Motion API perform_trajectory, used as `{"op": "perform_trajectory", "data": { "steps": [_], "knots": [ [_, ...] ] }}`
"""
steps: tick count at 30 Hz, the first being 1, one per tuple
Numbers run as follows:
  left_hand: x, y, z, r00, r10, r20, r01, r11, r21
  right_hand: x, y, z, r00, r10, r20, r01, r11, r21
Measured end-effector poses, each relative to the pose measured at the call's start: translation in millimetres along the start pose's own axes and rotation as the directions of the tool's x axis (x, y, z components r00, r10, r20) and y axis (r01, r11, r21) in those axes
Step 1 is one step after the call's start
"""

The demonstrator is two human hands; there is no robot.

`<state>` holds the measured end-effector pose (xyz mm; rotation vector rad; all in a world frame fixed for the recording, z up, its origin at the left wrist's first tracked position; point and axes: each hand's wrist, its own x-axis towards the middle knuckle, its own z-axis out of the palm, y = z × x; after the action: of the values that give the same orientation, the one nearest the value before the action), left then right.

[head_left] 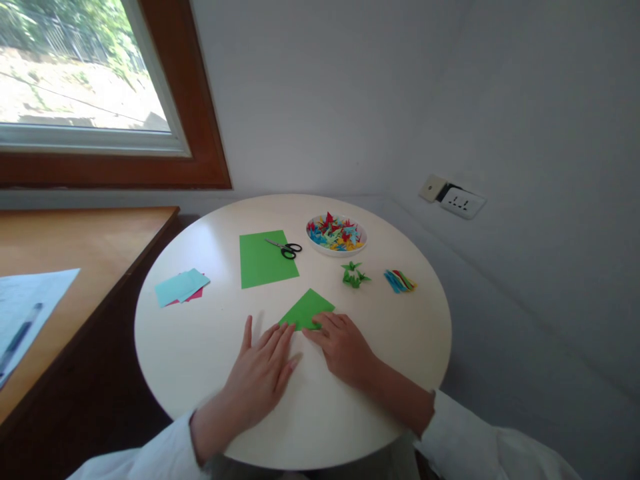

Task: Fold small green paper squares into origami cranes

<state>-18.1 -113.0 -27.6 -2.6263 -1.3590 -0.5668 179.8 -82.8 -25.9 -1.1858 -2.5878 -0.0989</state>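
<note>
A green sheet of paper (306,309), folded to a pointed shape with its tip away from me, lies flat on the white table. My left hand (260,370) rests palm down with its fingers stretched out, fingertips on the paper's near left edge. At the paper's right side, my right hand (347,350) has its fingers curled in, thumb and fingertips closed on the near right edge. Those fingers hide the right corner. Beyond the folded piece is a larger green sheet (263,267), with black-handled scissors (287,250) across its right part.
A white bowl (336,253) of colourful folded paper cranes stands at the back. Several green cranes (354,275) sit before it, with narrow coloured paper strips (399,281) to their right. Light blue and pink papers (181,288) lie left. A wooden desk (100,233) adjoins the window side.
</note>
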Motion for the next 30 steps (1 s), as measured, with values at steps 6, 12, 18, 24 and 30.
{"op": "perform_trajectory", "data": {
  "steps": [6,12,18,24,30],
  "knots": [
    [3,-4,-0.1,0.998,-0.036,0.045,0.038,0.999,-0.031,-11,8,-2,0.999,0.034,-0.024,-0.033,0.998,0.047],
    [19,-13,-4.2,0.994,-0.104,0.041,0.108,0.988,-0.114,1,11,4,0.966,0.225,-0.128,-0.21,0.97,0.121],
    [31,-19,5.9,0.958,-0.284,0.034,0.285,0.957,-0.059,17,-1,13,0.916,0.388,-0.103,-0.386,0.922,0.042],
    [32,-20,11.3,0.952,-0.298,0.077,0.302,0.952,-0.048,26,-7,12,0.875,0.483,-0.023,-0.483,0.875,0.009],
    [32,-24,18.0,0.943,-0.327,0.059,0.332,0.939,-0.09,27,-9,13,0.9,0.436,0.019,-0.437,0.898,0.055]
  ]
}}
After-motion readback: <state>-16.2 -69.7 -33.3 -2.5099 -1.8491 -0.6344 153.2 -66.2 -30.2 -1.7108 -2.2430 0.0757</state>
